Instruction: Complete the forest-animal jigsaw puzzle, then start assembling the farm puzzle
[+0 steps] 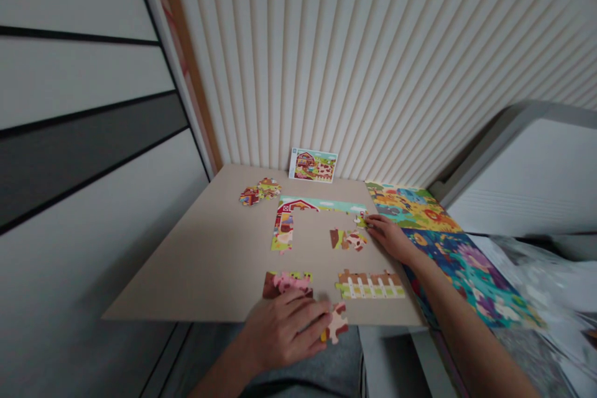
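Note:
My left hand (291, 326) is closed around a cow-patterned puzzle piece (337, 322) at the table's front edge, just below a joined pink pig section (286, 282). At the right end of the partly joined barn-and-sky border (284, 224), my right hand (380, 228) has its fingertips on a small green puzzle piece (360, 221). A short joined strip with brown and cow parts (347, 239) lies below and left of that hand. The white fence section (372, 286) sits near the front right of the table.
A picture card (313, 165) leans against the pleated curtain (298, 62). Loose pieces (269, 188) lie at the table's back left. Two finished-looking puzzles, animals (415, 206) and sea life (471, 277), lie on the right, with clear plastic (536, 267) beyond.

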The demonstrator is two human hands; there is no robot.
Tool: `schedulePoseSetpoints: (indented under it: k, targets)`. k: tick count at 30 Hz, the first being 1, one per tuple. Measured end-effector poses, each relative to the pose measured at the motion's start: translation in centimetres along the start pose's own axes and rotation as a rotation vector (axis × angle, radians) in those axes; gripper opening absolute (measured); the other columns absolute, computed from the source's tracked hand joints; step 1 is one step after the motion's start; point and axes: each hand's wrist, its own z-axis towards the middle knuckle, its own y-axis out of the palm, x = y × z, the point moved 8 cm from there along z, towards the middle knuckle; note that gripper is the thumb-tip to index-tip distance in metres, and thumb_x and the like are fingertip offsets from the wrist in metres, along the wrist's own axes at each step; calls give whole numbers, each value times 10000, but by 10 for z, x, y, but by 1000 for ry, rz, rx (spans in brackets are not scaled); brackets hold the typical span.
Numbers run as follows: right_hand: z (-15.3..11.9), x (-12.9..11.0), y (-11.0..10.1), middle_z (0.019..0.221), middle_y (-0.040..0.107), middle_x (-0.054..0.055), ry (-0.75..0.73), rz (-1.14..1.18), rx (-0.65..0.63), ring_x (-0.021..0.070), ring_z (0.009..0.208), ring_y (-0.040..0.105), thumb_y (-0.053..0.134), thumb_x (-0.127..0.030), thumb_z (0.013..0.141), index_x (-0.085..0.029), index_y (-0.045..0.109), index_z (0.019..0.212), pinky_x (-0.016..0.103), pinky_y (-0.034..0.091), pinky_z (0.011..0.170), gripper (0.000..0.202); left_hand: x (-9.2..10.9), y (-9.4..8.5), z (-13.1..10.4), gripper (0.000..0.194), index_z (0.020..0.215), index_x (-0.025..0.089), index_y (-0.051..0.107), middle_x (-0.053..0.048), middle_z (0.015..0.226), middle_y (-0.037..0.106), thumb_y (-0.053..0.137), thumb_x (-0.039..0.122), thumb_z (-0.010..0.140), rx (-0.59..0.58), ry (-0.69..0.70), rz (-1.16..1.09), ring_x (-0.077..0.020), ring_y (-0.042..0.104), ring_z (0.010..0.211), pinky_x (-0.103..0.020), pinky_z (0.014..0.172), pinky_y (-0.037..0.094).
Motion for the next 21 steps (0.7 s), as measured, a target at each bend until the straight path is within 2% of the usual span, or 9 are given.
schedulePoseSetpoints:
  k: [7,15,18,21]
  targets:
    - [-1,-8,1,1349,635,99,-17,-59,-25,272,1247,592,467,-299,986,-250,710,1238,467,441,1106,354,-1,5,1,326,1245,200,636,-61,1231,700,620,322,943,-24,-15,14,-180,669,994,-367,952,528]
    - [3,-2,4,1277,667,114,-22,-92,39,262,1163,634,463,-269,987,-240,728,1209,436,485,1046,347,-2,-5,10,329,1267,194,629,-61,1222,704,571,324,970,-13,-27,19,-193,668,1007,-378,954,529]
    - [5,2,6,1231,682,127,-1,-97,67,263,1128,646,454,-254,982,-223,740,1178,435,494,1028,348,-5,-5,10,375,1321,192,597,-73,1241,693,580,315,967,-29,-57,29,-195,658,1059,-386,1006,510]
    - [4,1,5,1204,692,128,34,-86,102,259,1109,653,471,-244,967,-219,742,1157,423,498,1013,331,-12,0,6,390,1336,194,589,-96,1264,677,582,313,965,-44,-155,43,-220,644,1105,-410,1010,507]
